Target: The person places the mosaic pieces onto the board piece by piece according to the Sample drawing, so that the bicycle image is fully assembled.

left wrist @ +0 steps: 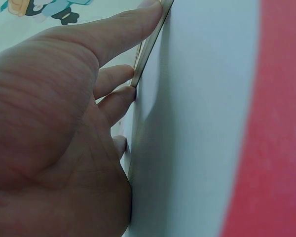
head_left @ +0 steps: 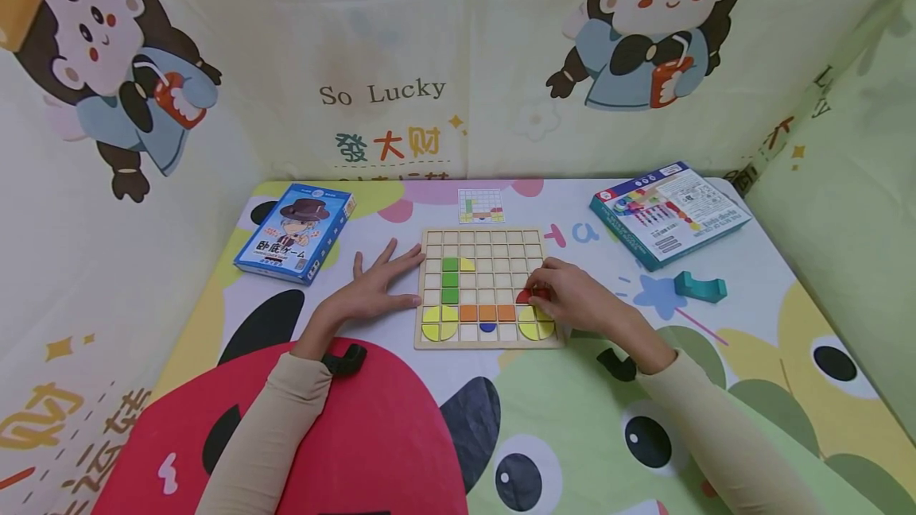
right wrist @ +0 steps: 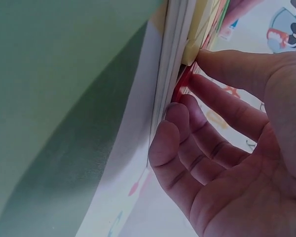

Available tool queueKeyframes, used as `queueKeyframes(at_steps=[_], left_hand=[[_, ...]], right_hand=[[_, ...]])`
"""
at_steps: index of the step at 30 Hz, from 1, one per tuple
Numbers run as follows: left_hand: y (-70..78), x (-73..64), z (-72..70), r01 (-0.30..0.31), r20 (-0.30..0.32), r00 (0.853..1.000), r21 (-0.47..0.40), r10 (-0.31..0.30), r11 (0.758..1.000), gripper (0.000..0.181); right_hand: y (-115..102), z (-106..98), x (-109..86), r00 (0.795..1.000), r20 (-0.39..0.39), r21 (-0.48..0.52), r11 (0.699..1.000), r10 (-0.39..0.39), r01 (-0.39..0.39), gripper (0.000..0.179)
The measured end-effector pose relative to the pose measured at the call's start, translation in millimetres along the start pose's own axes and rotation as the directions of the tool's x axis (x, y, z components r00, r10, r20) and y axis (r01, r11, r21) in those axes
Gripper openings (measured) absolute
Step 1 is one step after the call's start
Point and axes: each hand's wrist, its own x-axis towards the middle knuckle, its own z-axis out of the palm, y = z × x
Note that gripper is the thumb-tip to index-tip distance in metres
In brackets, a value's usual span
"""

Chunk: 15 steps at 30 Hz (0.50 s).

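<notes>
A wooden grid board (head_left: 494, 249) lies on the table. My left hand (head_left: 372, 288) spreads its fingers at the board's left edge, thumb and fingertips against the rim (left wrist: 153, 44). At the right side of the grid, my right hand (head_left: 578, 292) holds a red tile (head_left: 524, 296) with thumb and index finger, low over the cells. The right wrist view has the index fingertip on the red tile (right wrist: 181, 88) and the thumb at a yellow tile's edge (right wrist: 191, 52). The grid also carries green tiles (head_left: 450, 280), orange tiles (head_left: 487, 314), a blue half-round (head_left: 487, 327) and yellow rounded tiles (head_left: 440, 323).
Behind the board lies a small pattern card (head_left: 481, 206). A blue game box (head_left: 295, 233) is at the back left, another box (head_left: 669, 213) at the back right. A teal bridge-shaped piece (head_left: 700, 287) sits to the right. Printed cloth covers table and walls.
</notes>
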Motion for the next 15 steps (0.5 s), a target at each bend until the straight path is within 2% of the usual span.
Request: queueKeyframes(at_steps=[15], left_hand=[[1.0, -3.1, 2.1, 0.017, -0.005, 1.000, 0.003, -0.017, 1.000, 0.089]], right_hand=[[8, 0, -11.1, 0.998, -0.059, -0.001, 1.000, -0.009, 0.009, 0.022]])
